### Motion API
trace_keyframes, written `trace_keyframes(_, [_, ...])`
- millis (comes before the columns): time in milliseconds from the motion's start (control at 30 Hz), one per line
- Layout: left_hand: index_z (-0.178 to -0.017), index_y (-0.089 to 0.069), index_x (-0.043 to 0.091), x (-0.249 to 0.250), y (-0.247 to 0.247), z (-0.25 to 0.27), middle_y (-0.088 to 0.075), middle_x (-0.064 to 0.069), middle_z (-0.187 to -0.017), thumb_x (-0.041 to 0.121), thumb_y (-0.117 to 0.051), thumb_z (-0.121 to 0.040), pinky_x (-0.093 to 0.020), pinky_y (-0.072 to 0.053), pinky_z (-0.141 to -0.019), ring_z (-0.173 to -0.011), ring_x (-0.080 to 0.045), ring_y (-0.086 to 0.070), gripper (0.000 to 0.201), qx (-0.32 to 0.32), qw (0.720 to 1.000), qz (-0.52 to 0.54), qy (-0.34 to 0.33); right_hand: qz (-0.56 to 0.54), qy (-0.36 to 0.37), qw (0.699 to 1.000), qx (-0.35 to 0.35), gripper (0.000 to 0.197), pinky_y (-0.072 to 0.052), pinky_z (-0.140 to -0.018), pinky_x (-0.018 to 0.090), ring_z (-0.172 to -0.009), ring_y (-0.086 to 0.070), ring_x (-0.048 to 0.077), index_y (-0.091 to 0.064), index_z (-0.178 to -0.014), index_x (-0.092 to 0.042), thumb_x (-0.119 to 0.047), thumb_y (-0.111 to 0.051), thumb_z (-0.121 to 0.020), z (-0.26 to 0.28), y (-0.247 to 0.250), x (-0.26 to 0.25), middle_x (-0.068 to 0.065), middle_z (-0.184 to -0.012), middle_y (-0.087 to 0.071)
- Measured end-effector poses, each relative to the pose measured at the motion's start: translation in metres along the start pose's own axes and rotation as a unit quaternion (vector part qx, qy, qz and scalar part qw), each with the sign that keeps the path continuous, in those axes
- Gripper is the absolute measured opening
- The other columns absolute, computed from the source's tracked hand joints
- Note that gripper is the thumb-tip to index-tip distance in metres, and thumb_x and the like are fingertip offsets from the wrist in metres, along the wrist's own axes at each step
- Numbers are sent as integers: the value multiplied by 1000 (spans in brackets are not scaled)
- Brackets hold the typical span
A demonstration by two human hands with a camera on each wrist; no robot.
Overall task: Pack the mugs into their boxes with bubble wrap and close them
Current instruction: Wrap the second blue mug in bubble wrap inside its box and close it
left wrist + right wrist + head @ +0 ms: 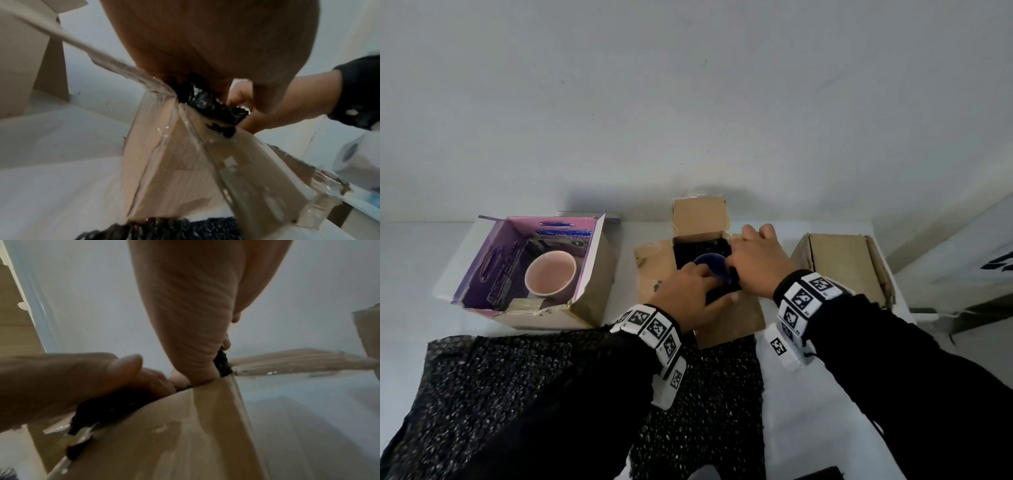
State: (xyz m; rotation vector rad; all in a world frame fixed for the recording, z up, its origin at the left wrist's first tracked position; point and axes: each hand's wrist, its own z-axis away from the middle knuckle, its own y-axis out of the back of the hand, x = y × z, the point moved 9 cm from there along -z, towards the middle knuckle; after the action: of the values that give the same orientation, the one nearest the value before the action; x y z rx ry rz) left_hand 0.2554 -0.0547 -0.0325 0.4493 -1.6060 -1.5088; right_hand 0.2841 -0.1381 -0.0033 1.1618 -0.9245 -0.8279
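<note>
The left hand reaches into the open middle cardboard box from the near side, fingers curled down onto black bubble wrap that lines it; the wrist view shows them pressed into the wrap at the box edge. The right hand comes in from the right, its fingers bent over the box's right rim and tucked against the same wrap. Between the two hands sits a dark blue mug, upright and mouth-up inside the wrap — partly hidden by both hands. The box's four flaps are spread open, the far one standing up.

Three boxes stand on the white table. To the left is a purple-lined printed box, open, with a pink mug upright in it and no wrap around it. To the right is a plain brown box with its flaps closed — contents unseen. A loose sheet of black bubble wrap lies flat on the near table, the left sleeve across it.
</note>
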Motion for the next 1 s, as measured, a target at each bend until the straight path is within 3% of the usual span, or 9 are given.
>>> trace_keyframes(133, [-125, -58, 30, -4, -5, 5, -51, 0, -116, 53, -43, -93, -40, -44, -89, -105, -20, -45, 42, 8, 997, -71, 8, -84, -27, 992, -88, 33, -21, -93, 46, -106, -34, 20, -63, -78, -26, -56, -49, -75, -3, -15, 13, -4, -94, -50])
trace_keyframes(233, [-123, -60, 30, -3, 1, 4, -52, 1, -118, 48, -44, -95, -36, -43, -84, -103, -20, -45, 37, 1, 996, -86, -6, -154, -53, 977, -136, 20, -15, -95, 47, -103, -26, 15, -63, -78, -29, -46, -54, -79, -1, -20, 26, -6, -95, -56])
trace_keyframes(333, [-125, -60, 28, 1, 4, 3, -52, 1, -120, 45, -42, -98, -32, -38, -82, -105, -20, -43, 36, -10, 993, -119, -16, -114, -57, 988, -81, 6, -18, -89, 45, -100, -28, 16, -64, -83, -34, -31, -61, -79, -3, -11, 27, -11, -94, -55])
trace_keyframes(467, [-125, -60, 25, 7, 3, 2, -53, 0, -119, 39, -39, -100, -32, -39, -80, -107, -21, -44, 35, -21, 990, -139, -23, -69, -67, 995, -1, 15, -22, -88, 42, -94, -39, 18, -62, -80, -29, -17, -55, -85, -9, 9, 15, -9, -91, -56])
trace_keyframes(567, [-124, -60, 25, 5, 2, 4, -54, 0, -121, 36, -41, -100, -31, -38, -75, -108, -20, -45, 32, -28, 992, -123, -8, -77, -14, 996, -32, 11, -16, -89, 42, -90, -53, 15, -64, -79, -28, -24, -55, -82, -8, 1, 7, -9, -82, -62])
trace_keyframes(633, [-124, -61, 26, 2, 1, 4, -55, 0, -121, 36, -43, -99, -35, -44, -78, -107, -21, -46, 32, -26, 996, -87, 3, -109, 10, 993, -42, 21, -18, -87, 41, -89, -55, 13, -62, -79, -30, -44, -46, -80, -2, -7, 10, -10, -78, -62])
trace_keyframes(700, [-123, -61, 26, -1, 0, 4, -56, 0, -120, 35, -44, -99, -37, -46, -79, -107, -22, -47, 31, -27, 997, -75, 11, -92, 31, 994, -46, 36, -17, -92, 43, -98, -50, 12, -63, -84, -32, -57, -38, -80, 5, -10, 11, -11, -84, -61])
trace_keyframes(867, [-125, -59, 31, -2, 2, 2, -56, 2, -120, 40, -43, -98, -33, -43, -77, -108, -20, -49, 33, -18, 996, -92, 6, -17, 48, 997, -62, 57, -10, -105, 53, -123, -32, 17, -73, -94, -28, -62, -27, -93, 18, -14, -1, -9, -93, -66])
trace_keyframes(1000, [-115, -66, 30, -4, 6, 6, -51, -3, -115, 40, -54, -93, -38, -46, -81, -106, -24, -45, 28, 25, 998, -63, 8, -26, 1, 997, -69, 54, -12, -104, 49, -124, -26, 21, -69, -111, -26, -55, -25, -97, 23, -22, 5, -3, -124, -50])
